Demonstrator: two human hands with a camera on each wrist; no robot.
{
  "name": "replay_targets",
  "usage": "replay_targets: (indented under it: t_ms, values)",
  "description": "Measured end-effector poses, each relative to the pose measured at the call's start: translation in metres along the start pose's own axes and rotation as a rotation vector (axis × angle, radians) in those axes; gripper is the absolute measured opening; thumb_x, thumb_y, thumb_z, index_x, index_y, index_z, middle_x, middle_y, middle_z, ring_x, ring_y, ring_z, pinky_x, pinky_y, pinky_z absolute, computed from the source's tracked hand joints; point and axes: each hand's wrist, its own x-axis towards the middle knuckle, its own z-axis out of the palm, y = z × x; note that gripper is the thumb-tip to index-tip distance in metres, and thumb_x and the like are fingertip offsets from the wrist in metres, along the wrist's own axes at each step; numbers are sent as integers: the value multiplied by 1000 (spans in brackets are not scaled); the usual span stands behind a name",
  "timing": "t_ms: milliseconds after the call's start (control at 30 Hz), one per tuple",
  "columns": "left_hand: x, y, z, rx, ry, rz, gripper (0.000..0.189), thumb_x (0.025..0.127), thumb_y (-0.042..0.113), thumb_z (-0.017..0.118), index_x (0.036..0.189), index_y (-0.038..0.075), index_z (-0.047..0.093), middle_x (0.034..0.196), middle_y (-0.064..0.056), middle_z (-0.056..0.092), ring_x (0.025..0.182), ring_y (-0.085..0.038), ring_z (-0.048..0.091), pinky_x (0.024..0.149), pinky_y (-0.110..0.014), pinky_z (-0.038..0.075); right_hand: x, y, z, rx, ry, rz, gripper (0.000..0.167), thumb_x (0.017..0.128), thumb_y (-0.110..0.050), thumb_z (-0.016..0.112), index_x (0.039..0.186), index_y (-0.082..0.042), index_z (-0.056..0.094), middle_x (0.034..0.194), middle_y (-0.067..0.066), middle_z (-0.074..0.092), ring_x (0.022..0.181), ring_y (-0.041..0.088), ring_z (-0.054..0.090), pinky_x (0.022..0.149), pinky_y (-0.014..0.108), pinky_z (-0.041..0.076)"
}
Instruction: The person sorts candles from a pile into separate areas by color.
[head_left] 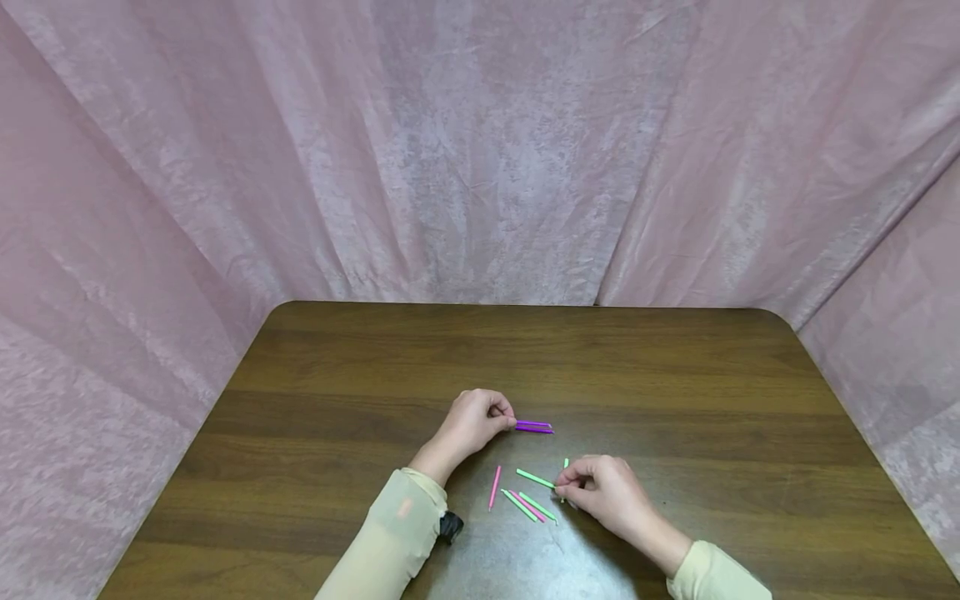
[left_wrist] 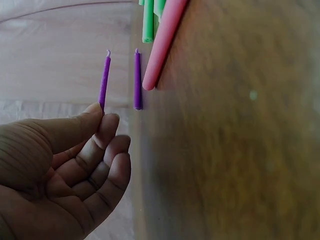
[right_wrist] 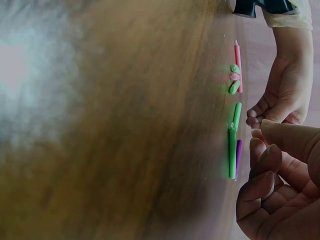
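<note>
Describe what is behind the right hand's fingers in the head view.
A thin green wax candle shows above and below the fingers of the right hand, its middle covered. A second green candle ends beside them; contact unclear. Anything beneath the hand is hidden.

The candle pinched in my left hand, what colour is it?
Purple; the candle shows best in the left wrist view.

left grip | pinches 1 purple candle | 1 pink stick on table
</note>
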Motion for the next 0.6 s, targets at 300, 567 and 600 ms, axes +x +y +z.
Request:
replay_targets:
  t_ms: [300, 567, 600]
  values:
    - [5, -1, 1, -15, -34, -20, 13, 83, 13, 76, 72, 15, 69, 64, 9, 62, 58, -1, 51, 60, -22, 43, -2, 1, 0, -2, -1, -9, 6, 78, -9, 78, 78, -14, 74, 69, -12, 63, 57, -2, 51, 55, 21, 44]
    - [10, -4, 2, -6, -59, -18, 12, 83, 13, 76, 73, 14, 70, 64, 9, 62, 59, -1, 50, 61, -22, 42, -3, 0, 0, 2, -10, -4, 5, 78, -8, 78, 77, -12, 74, 68, -12, 63, 56, -2, 50, 54, 21, 44]
    - [10, -4, 2, -4, -59, -14, 12, 83, 13, 76, 73, 13, 70, 64, 9, 61, 59, -2, 49, 61, -22, 42, -3, 0, 0, -1, -11, 3, 6, 78, -8, 78, 77, -13, 74, 67, -12, 62, 55, -2, 50, 54, 21, 44]
